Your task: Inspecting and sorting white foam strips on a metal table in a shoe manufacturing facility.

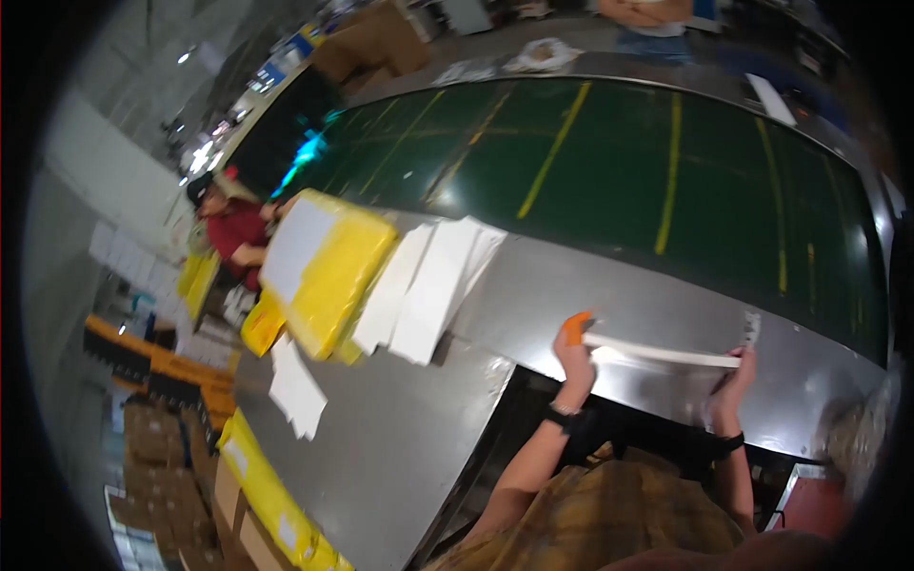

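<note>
Nearest to you hangs your own yellow-brown plaid shirt (609, 514), and your two forearms rise from it toward the grey sheet-metal worktable (400, 447), the landmark for everything else. Beyond the table's far edge runs the wide dark-green conveyor belt with yellow stripes (609, 162), the largest thing in sight. At the table's left end lies a bulky yellow plastic mailer with a white rectangular label (324, 266), and just right of it a fanned stack of flat white envelopes (428, 281); more white sheets (297, 390) lie nearer you along the left side. Off the left edge a co-worker in a red top (233, 233) bends over other yellow parcels.

Above the table's right part you hold a long flat white envelope (662, 354) level between both hands: your left hand (574, 357), with an orange cover on one fingertip, is closed around its left end, and your right hand (731, 379) pinches its right end. You seem to be mid-handling one piece.
</note>
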`<state>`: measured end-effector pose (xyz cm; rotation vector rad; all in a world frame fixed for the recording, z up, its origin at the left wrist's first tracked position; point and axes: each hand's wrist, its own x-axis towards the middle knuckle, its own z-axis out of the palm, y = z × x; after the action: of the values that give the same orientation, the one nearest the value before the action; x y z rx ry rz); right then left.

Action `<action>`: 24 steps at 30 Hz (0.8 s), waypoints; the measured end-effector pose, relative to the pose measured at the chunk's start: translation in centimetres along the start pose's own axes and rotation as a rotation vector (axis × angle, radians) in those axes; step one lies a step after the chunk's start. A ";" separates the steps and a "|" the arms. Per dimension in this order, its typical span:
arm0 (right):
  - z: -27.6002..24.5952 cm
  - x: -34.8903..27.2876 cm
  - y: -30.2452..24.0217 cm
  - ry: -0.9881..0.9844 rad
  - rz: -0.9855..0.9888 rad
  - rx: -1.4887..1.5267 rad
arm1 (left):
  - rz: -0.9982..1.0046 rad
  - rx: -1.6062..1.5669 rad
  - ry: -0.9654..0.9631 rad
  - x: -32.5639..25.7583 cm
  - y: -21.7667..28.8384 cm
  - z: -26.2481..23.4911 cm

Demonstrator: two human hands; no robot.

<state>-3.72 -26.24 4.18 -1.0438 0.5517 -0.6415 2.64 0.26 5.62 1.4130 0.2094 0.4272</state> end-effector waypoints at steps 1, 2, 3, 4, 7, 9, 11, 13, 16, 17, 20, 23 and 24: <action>-0.1 0.0 0.3 0.033 -0.024 -0.006 | -0.177 -0.062 -0.015 0.1 -0.6 -1.0; 0.1 -0.4 0.0 0.001 0.019 -0.006 | -0.174 -0.207 -0.005 -0.1 -0.8 -1.2; 0.3 -0.5 -0.2 -0.034 0.061 0.002 | -0.167 -0.352 0.007 -0.1 -0.8 -1.0; 0.1 -0.2 -0.2 -0.010 0.036 0.007 | -0.184 -0.384 0.001 -0.2 -0.8 -0.9; -0.1 0.0 -0.4 -0.064 -0.090 -0.131 | -0.195 -0.422 -0.031 -0.5 -0.8 -0.5; 0.1 0.0 -0.8 -0.078 -0.098 -0.198 | -0.146 -0.419 -0.021 -0.4 -0.8 -0.4; 0.2 0.1 -0.9 -0.080 -0.118 -0.191 | -0.115 -0.421 -0.046 -0.4 -0.8 -0.3; 0.9 -0.2 -1.2 -0.088 -0.129 -0.184 | -0.101 -0.401 -0.070 -0.4 -0.8 -0.6; 1.5 -0.7 -1.5 -0.056 -0.116 -0.192 | -0.116 -0.390 -0.025 -0.5 -1.1 -0.7; 1.3 -0.7 -1.1 -0.035 -0.098 -0.187 | -0.110 -0.388 -0.019 -0.5 -1.2 -0.7; 0.7 -0.9 -0.6 0.003 -0.059 -0.166 | -0.177 -0.347 0.086 -0.8 -0.6 -0.1; -0.1 -0.9 0.0 0.011 -0.035 -0.133 | -0.208 -0.380 0.129 -0.7 -0.7 0.2; -0.5 -0.7 0.0 0.012 -0.035 -0.124 | -0.214 -0.387 0.117 -0.7 -0.5 0.5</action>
<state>-4.56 -26.03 4.02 -1.1684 0.5903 -0.6510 2.27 -0.53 5.15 0.9756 0.3493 0.3513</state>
